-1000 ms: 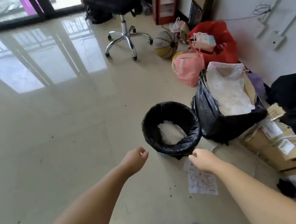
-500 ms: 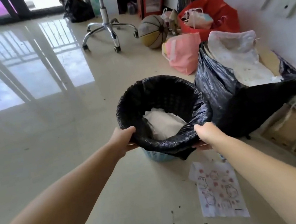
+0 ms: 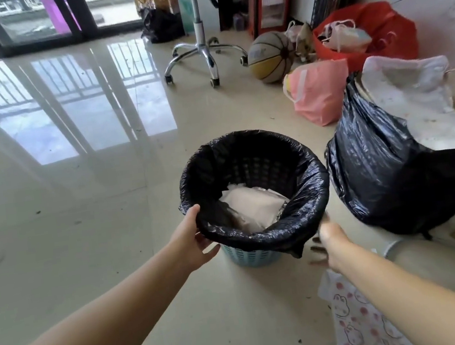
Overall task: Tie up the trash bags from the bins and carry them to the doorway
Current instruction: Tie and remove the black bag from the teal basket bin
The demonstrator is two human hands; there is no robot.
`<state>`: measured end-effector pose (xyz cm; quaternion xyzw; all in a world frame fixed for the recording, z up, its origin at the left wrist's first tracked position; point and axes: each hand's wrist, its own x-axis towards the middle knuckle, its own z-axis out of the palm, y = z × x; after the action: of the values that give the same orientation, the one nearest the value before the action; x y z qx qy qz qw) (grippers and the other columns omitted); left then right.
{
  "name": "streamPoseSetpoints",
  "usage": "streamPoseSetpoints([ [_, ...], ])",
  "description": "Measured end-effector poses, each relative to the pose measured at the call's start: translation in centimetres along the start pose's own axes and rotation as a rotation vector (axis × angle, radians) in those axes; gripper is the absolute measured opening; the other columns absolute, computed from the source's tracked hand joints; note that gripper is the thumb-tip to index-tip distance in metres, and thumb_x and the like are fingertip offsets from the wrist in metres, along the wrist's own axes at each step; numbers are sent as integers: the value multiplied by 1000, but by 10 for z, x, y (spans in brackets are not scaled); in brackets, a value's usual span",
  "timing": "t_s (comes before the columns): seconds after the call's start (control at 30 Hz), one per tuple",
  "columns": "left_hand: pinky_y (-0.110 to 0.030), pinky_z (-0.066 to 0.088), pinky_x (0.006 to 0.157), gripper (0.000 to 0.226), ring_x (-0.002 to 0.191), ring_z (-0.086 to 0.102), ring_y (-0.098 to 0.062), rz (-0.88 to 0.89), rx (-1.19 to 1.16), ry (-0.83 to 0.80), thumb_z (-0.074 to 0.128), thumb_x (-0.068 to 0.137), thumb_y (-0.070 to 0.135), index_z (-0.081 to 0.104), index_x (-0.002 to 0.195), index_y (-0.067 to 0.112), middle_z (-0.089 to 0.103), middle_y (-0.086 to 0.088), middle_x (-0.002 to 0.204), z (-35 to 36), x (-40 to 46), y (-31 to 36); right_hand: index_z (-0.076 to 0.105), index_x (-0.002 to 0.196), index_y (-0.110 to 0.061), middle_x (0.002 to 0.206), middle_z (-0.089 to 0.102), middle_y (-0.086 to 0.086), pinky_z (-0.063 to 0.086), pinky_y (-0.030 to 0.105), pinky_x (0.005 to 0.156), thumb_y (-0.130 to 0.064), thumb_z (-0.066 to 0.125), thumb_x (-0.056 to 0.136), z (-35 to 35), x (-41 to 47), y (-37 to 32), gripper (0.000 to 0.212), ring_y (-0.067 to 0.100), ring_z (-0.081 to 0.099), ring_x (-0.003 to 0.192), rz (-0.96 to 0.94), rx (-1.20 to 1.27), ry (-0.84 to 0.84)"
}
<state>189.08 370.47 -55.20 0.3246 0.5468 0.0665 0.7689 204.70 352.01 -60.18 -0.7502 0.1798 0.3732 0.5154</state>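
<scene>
On the floor, the light-blue basket bin [image 3: 250, 256] is holding a black trash bag [image 3: 304, 191]; the left hand [image 3: 192, 242] is pinching its folded rim; the right hand [image 3: 326, 239], blurred, is spreading open alongside, gripping nothing; peeling both sides upward evenly should free it without tearing.

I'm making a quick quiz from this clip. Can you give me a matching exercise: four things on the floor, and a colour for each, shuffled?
Things:
1. bin liner
2. waste basket
3. basketball
4. small bag beside the basketball

Colours:
A. pink
B. light blue
C. black
D. faded orange-tan

Pairs: 1-C, 2-B, 3-D, 4-A
</scene>
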Motion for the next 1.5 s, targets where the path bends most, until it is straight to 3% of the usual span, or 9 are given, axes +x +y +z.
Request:
streamPoseSetpoints([
  [0.17,-31,49,70,39,71,57,-16,1,-85,-25,49,91,49,54,85,10,58,-3,74,-12,10,14,55,89,-4,84,63,17,57,47,63,-44,36,98,14,-20,14,45,31,65,69,189,190,-351],
  [0.37,-31,49,73,26,77,57,-14,3,-181,-102,52,95,31,55,82,10,59,-4,81,-19,8,17,56,81,-8,41,63,3,44,17,30,-1,41,96,13,-5,4,23,12,58,30,41,342,-186],
  [0.63,-30,50,55,13,66,57,-17,158,-202,80,51,93,9,50,80,7,53,-6,77,-23,6,27,67,104,-14,86,75,7,58,32,54,-27,51,91,0,0,-8,24,25,71,70,43,339,-107],
  [0.8,-14,43,32,17,26,51,-9,146,-256,72,47,92,5,45,75,9,54,-4,56,-8,-9,27,60,89,-12,87,63,7,52,29,51,-8,47,86,-14,-14,-29,14,22,60,65,-94,423,103],
  [0.93,-12,40,31,17,25,49,-6,176,-329,6,49,94,8,47,76,9,54,-1,41,-4,-19,35,47,134,-20,121,58,1,51,36,87,-13,45,91,-22,-35,-62,43,22,59,102,-394,532,192],
  [1.07,-13,40,35,23,34,47,-6,399,-282,1,47,93,4,49,71,11,46,-1,58,1,-32,48,54,128,-9,128,60,10,44,43,104,-13,40,86,-16,-65,-87,44,25,57,117,-701,356,196],
  [1.2,-16,47,42,25,59,51,-11,590,50,-58,44,94,2,61,77,11,52,-3,67,16,-56,41,60,115,-10,78,59,0,43,20,67,6,36,87,20,-103,-96,41,13,54,73,-843,42,-151],
  [1.37,-18,54,53,32,58,62,-10,600,295,-199,42,95,2,69,84,14,66,-1,63,31,-67,25,43,136,-24,128,47,-4,38,22,104,-45,69,77,55,-123,-74,68,7,47,120,-863,-752,-523],
  [1.5,-26,53,72,21,73,59,-15,449,237,-171,47,96,10,65,106,9,62,-6,79,21,-52,28,59,117,-16,107,66,2,44,26,85,-25,63,85,64,-112,-64,33,17,60,103,-1003,-838,-305],
])
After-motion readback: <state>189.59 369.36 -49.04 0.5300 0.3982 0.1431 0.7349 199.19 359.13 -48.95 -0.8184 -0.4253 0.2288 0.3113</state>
